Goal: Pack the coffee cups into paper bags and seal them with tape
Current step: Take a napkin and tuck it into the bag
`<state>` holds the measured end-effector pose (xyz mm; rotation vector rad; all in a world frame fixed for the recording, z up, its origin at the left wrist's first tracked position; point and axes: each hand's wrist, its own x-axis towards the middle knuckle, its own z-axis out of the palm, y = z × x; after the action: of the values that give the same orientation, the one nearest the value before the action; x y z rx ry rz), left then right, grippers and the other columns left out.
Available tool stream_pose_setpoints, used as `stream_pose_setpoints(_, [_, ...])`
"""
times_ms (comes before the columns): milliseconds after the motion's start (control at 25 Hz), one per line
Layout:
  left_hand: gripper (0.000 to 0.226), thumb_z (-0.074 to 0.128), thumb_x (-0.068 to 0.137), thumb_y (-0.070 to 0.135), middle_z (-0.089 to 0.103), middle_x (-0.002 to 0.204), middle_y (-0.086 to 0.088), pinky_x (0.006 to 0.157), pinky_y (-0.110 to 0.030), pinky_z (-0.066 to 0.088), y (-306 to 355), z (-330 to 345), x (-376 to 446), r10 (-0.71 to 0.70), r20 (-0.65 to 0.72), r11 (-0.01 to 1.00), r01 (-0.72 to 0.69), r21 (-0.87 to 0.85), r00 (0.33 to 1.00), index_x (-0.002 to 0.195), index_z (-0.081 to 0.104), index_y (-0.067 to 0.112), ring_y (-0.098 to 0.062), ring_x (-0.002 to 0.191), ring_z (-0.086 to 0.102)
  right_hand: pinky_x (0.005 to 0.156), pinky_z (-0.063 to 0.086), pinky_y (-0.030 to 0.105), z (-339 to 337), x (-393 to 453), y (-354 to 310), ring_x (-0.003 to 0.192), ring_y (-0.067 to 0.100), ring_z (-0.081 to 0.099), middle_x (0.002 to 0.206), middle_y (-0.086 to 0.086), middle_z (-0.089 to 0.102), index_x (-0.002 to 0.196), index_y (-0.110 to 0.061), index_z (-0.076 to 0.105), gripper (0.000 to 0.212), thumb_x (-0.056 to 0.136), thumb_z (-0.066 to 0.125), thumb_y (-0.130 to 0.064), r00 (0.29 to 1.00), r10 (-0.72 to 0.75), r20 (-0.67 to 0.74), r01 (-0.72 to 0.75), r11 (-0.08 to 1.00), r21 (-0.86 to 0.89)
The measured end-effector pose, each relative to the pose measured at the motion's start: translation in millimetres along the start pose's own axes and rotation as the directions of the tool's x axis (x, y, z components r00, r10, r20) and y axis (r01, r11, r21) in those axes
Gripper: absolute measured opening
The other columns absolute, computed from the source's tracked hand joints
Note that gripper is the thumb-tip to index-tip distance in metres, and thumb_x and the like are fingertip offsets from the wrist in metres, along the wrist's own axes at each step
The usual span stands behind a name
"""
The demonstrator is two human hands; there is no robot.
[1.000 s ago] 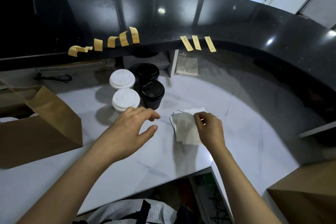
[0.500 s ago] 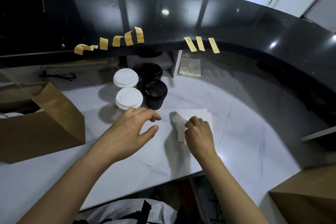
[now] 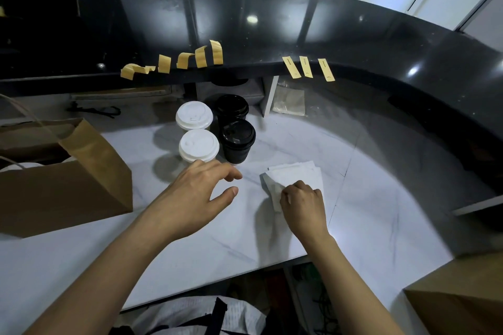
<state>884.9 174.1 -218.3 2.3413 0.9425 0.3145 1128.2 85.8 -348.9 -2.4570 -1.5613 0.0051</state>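
Overall light: you work in dim, cool indoor light; the white counter [image 3: 381,226] is the brightest surface.
Source: you see ceiling lamps mirrored as small white spots on the black raised ledge [image 3: 353,35].
Shadows: soft shadows lie left of the cups [image 3: 198,144] and beneath your right hand [image 3: 302,204].
Dark zones: the upper left corner shows almost nothing.
Distortion: the wide lens bends the ledge into an arc.
Sharpness: the centre is crisp; the edges soften.

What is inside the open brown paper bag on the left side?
Inside the open brown paper bag, only a curved white edge shows at the mouth, perhaps a cup lid. The front wall of the bag hides everything lower, so contents cannot be counted.
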Motion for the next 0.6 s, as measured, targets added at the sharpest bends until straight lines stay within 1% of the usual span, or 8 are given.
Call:
stream_pose_setpoints(120, [0.024,0.054,0.097,0.042,0.056,0.114,0.024,0.099,-0.027,0.040,1.0,0.5,-0.6,0.005,0.004,1.000,-0.005,-0.005,1.000,0.121,0.057,0.041,-0.002,0.113,0.046,0.066,0.040,0.038,-12.2,5.0,7.0,0.069,0.032,0.056,0.080,0.007,0.061,0.081,-0.008,0.068,0.013,0.092,0.065,-0.010,0.992,0.067,-0.107,-0.054,0.992,0.117])
stream_pose_setpoints(200, [0.024,0.054,0.097,0.042,0.057,0.114,0.023,0.099,-0.027,0.040,2.0,0.8,-1.0,0.011,0.007,1.000,-0.011,-0.010,1.000,0.121,0.057,0.041,0.000,0.113,0.046,0.075,0.044,0.039,-25.0,5.9,9.7,0.082,0.027,0.057,0.092,0.003,0.062,0.092,-0.011,0.068,0.010,0.097,0.063,-0.018,0.993,0.100,-0.065,-0.079,0.959,0.270])
stream_pose_setpoints(240, [0.024,0.054,0.097,0.041,0.057,0.114,0.023,0.099,-0.026,0.040,2.3,1.0,-1.3,0.016,0.007,1.000,-0.015,-0.013,1.000,0.121,0.057,0.041,0.000,0.113,0.045,0.077,0.044,0.036,-32.1,5.8,9.8,0.085,0.021,0.057,0.095,-0.001,0.060,0.094,-0.014,0.067,0.011,0.098,0.063,-0.023,0.992,0.125,-0.032,-0.104,0.925,0.365])
stream_pose_setpoints(320, [0.025,0.054,0.097,0.040,0.056,0.115,0.024,0.100,-0.025,0.039,3.6,0.8,-1.6,0.018,0.004,1.000,-0.018,-0.016,1.000,0.122,0.057,0.041,0.000,0.113,0.045,0.073,0.043,0.026,-50.7,6.6,4.8,0.081,0.006,0.055,0.091,-0.009,0.058,0.089,-0.021,0.065,0.013,0.098,0.063,-0.031,0.985,0.171,0.036,-0.165,0.839,0.518])
stream_pose_setpoints(360, [0.026,0.054,0.097,0.039,0.056,0.116,0.024,0.100,-0.025,0.038,4.6,0.6,-1.7,0.017,0.002,1.000,-0.017,-0.019,1.000,0.123,0.056,0.040,-0.001,0.113,0.045,0.069,0.041,0.023,-60.6,8.1,1.2,0.077,0.004,0.055,0.087,-0.008,0.058,0.086,-0.023,0.065,0.016,0.098,0.064,-0.033,0.983,0.167,0.076,-0.179,0.794,0.580])
stream_pose_setpoints(440, [0.032,0.056,0.097,0.037,0.053,0.121,0.025,0.101,-0.024,0.036,7.3,0.8,-1.6,0.024,-0.011,0.999,-0.024,-0.024,1.000,0.129,0.054,0.039,-0.003,0.115,0.043,0.065,0.038,0.022,-80.6,10.8,-7.3,0.068,0.004,0.051,0.081,0.001,0.062,0.081,-0.023,0.067,0.020,0.098,0.065,-0.034,0.983,0.069,0.170,-0.168,0.711,0.682])
stream_pose_setpoints(520, [0.041,0.058,0.097,0.037,0.049,0.128,0.024,0.102,-0.025,0.035,9.2,0.2,-2.2,0.032,-0.026,0.999,-0.032,-0.022,0.999,0.136,0.049,0.038,-0.006,0.118,0.040,0.065,0.040,0.027,-100.3,10.3,-20.1,0.069,0.010,0.052,0.080,0.011,0.064,0.081,-0.020,0.068,0.023,0.099,0.063,-0.034,0.969,-0.052,0.241,-0.157,0.624,0.766])
stream_pose_setpoints(600, [0.048,0.058,0.096,0.039,0.046,0.135,0.023,0.104,-0.026,0.034,9.6,-0.9,-2.4,0.032,-0.034,0.999,-0.033,-0.010,0.999,0.142,0.043,0.040,-0.007,0.121,0.038,0.067,0.041,0.031,-116.3,9.6,-32.2,0.071,0.012,0.053,0.075,0.006,0.063,0.081,-0.016,0.067,0.025,0.101,0.061,-0.030,0.960,-0.127,0.250,-0.143,0.548,0.824])
